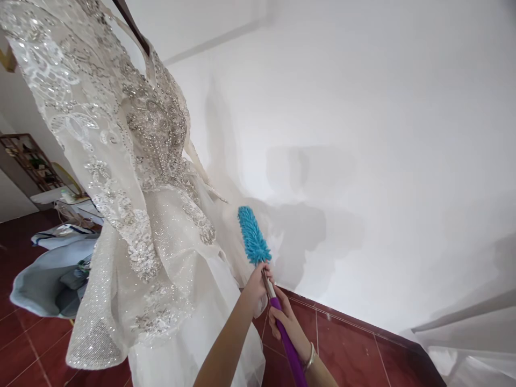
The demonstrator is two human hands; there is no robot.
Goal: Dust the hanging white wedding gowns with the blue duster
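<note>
A blue microfibre duster (pixel 252 235) on a purple handle (pixel 288 344) points up toward the white wall. My left hand (pixel 258 280) grips the metal neck just under the blue head. My right hand (pixel 287 321), with a bracelet at the wrist, grips the purple handle lower down. A white beaded and sequinned gown (pixel 145 215) hangs on a dark hanger (pixel 133 26) right beside the duster, on its left.
The white wall (pixel 363 134) fills the right side above a dark red tiled floor (pixel 346 344). A pale blue garment (pixel 44 274) lies on the floor at left, near a wooden shelf (pixel 32 161). White sheer fabric (pixel 471 338) hangs at lower right.
</note>
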